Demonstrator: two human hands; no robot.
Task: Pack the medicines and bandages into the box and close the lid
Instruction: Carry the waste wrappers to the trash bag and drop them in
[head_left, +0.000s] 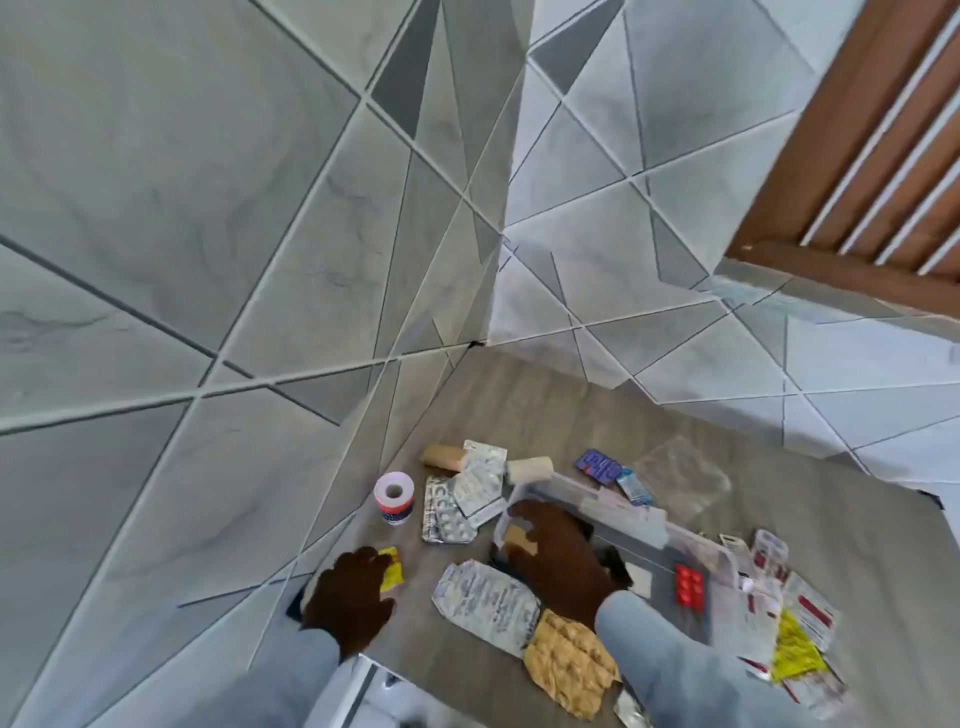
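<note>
Packing is barely underway: the right hand (553, 558) lowers a pinched tan plaster over the clear box (623, 525) (red blister inside), the left hand (353, 597) pinches a yellow sachet (390, 570), and most blister strips (475, 488) and bandage rolls (530, 469) wait on the counter (545, 410), lid unclosed.

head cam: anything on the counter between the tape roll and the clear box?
Yes. In the head view, a pile of silver blister packs lies between the tape roll and the clear box; bandage rolls sit farther back.
</note>
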